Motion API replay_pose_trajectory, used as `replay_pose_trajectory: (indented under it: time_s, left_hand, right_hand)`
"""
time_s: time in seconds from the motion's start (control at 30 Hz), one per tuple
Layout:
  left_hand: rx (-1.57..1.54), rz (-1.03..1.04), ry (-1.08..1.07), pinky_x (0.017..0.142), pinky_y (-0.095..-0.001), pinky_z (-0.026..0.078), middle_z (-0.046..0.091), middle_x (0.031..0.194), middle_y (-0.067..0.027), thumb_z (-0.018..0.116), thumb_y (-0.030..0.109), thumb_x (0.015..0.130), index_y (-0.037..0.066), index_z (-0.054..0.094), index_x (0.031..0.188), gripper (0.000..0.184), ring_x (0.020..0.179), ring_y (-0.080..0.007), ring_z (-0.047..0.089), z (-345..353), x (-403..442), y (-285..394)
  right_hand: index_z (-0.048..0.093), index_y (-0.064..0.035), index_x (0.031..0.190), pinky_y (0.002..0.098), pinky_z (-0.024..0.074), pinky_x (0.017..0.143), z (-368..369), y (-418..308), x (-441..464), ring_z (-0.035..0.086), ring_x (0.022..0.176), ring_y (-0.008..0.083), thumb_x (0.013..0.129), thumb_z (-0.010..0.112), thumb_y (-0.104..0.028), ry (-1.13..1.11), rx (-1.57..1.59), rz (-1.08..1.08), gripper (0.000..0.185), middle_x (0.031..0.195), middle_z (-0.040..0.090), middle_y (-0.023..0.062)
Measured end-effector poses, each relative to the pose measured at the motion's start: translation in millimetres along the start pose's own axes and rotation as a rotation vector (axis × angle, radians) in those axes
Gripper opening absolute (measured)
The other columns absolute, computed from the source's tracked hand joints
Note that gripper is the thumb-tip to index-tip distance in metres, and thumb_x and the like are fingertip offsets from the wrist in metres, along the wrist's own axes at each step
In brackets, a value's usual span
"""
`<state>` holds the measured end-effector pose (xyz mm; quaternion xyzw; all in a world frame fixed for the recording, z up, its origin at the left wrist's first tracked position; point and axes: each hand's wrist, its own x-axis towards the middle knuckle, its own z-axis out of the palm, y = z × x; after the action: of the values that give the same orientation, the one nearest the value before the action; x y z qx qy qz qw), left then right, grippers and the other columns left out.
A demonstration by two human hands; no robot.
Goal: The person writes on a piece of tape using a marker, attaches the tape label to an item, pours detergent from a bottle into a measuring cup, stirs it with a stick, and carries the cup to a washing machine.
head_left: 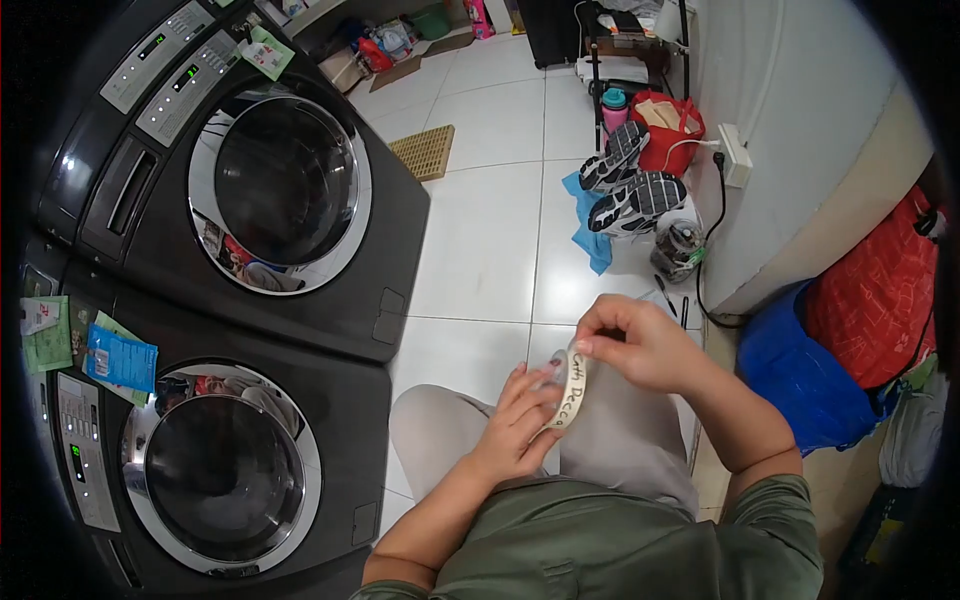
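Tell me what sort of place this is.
Likely a laundry room, perhaps a small laundry shop: it has two large front-loading machines with round glass doors and lit control panels.

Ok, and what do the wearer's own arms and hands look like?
The left hand and right hand are ungloved, with no watch or bracelet visible at either wrist. Both forearms are bare. The right sleeve is short, loose and dark olive green, matching the shirt.
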<state>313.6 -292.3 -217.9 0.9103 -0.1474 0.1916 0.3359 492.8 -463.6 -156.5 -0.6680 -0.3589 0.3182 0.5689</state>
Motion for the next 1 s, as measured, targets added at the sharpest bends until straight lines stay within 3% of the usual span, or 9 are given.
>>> replay_pose_trajectory:
  time_s: [0.13,0.23,0.33,0.5,0.6,0.73,0.83,0.93,1.0]
  left_hand:
    - [-0.065,-0.046,0.051,0.092,-0.0461,0.049,0.069,0.090,-0.0157,0.071,0.010,0.085,-0.001,0.053,0.126,0.047,0.090,-0.0314,0.068,-5.5,-2.1,-5.9]
    - [-0.151,-0.461,-0.019,0.069,-0.0346,0.053,0.068,0.075,-0.0115,0.070,0.012,0.088,-0.001,0.045,0.133,0.053,0.069,-0.0243,0.068,-11.6,-2.6,2.0]
    - [-0.336,-0.698,-0.011,0.062,-0.0348,0.050,0.063,0.062,-0.0062,0.068,0.024,0.092,0.006,0.041,0.135,0.054,0.063,-0.0255,0.067,-20.8,16.3,19.9]
    - [-0.190,-0.779,-0.178,0.056,-0.0345,0.048,0.063,0.062,-0.0058,0.061,0.030,0.096,0.013,0.054,0.125,0.034,0.057,-0.0223,0.065,-25.8,16.9,5.8]
    - [-0.178,-0.876,-0.191,0.058,-0.0357,0.048,0.064,0.064,-0.0079,0.056,0.032,0.098,0.010,0.062,0.112,0.027,0.059,-0.0238,0.065,-35.7,17.0,9.1]
    - [0.007,-0.904,-0.347,0.064,-0.0408,0.050,0.066,0.070,-0.0144,0.051,0.031,0.099,0.008,0.067,0.101,0.027,0.067,-0.0297,0.067,-77.6,34.5,31.0]
    - [0.215,-0.840,-0.494,0.070,-0.0431,0.051,0.068,0.081,-0.0174,0.052,0.028,0.098,0.005,0.068,0.099,0.028,0.077,-0.0349,0.066,-106.4,39.5,37.0]
    - [0.435,-0.859,-0.705,0.075,-0.0480,0.051,0.069,0.086,-0.0196,0.051,0.026,0.096,0.005,0.068,0.100,0.028,0.084,-0.0386,0.066,-127.7,59.5,49.9]
    - [0.534,-0.787,-0.774,0.072,-0.0477,0.052,0.068,0.082,-0.0187,0.051,0.025,0.096,0.005,0.067,0.096,0.026,0.081,-0.0376,0.067,-130.9,64.7,53.0]
  right_hand:
    - [0.062,0.0004,0.090,0.0261,0.0449,0.067,-9.3,-16.0,-8.4,0.053,0.073,0.0107,0.089,0.066,-0.008,0.113,-0.071,-0.099,0.009,0.083,0.058,0.0045]
    - [0.061,0.0000,0.088,0.0262,0.0430,0.064,-6.2,-31.4,-15.6,0.051,0.070,0.0113,0.088,0.066,-0.007,0.198,-0.170,-0.148,0.008,0.082,0.055,0.0045]
    - [0.061,0.0000,0.087,0.0264,0.0423,0.063,-0.2,-30.3,-19.8,0.051,0.069,0.0123,0.087,0.067,-0.006,0.250,-0.187,-0.207,0.008,0.083,0.054,0.0052]
    - [0.063,-0.0001,0.089,0.0257,0.0431,0.063,1.8,-26.4,-15.1,0.052,0.068,0.0113,0.087,0.069,-0.009,0.299,-0.270,-0.217,0.011,0.079,0.058,0.0039]
    - [0.063,0.0002,0.086,0.0237,0.0443,0.068,-6.5,7.5,6.8,0.055,0.072,0.0099,0.087,0.070,-0.009,0.358,0.008,0.009,0.012,0.081,0.062,0.0013]
    - [0.064,0.0029,0.105,0.0239,0.0474,0.071,-13.2,54.9,29.0,0.057,0.075,0.0090,0.089,0.071,-0.018,0.113,0.154,0.247,0.027,0.083,0.064,0.0021]
    - [0.061,0.0022,0.117,0.0301,0.0490,0.078,-15.3,71.7,44.4,0.061,0.086,0.0158,0.087,0.073,-0.025,0.370,-0.242,0.144,0.042,0.096,0.066,0.0069]
    - [0.058,0.0004,0.124,0.0381,0.0470,0.089,13.3,21.2,49.3,0.060,0.102,0.0239,0.081,0.078,-0.028,0.185,-0.587,-0.542,0.055,0.113,0.064,0.0108]
    - [0.065,-0.0029,0.115,0.0413,0.0423,0.096,53.5,-4.5,50.2,0.056,0.111,0.0282,0.076,0.079,-0.027,-0.021,-0.381,-0.695,0.048,0.119,0.061,0.0110]
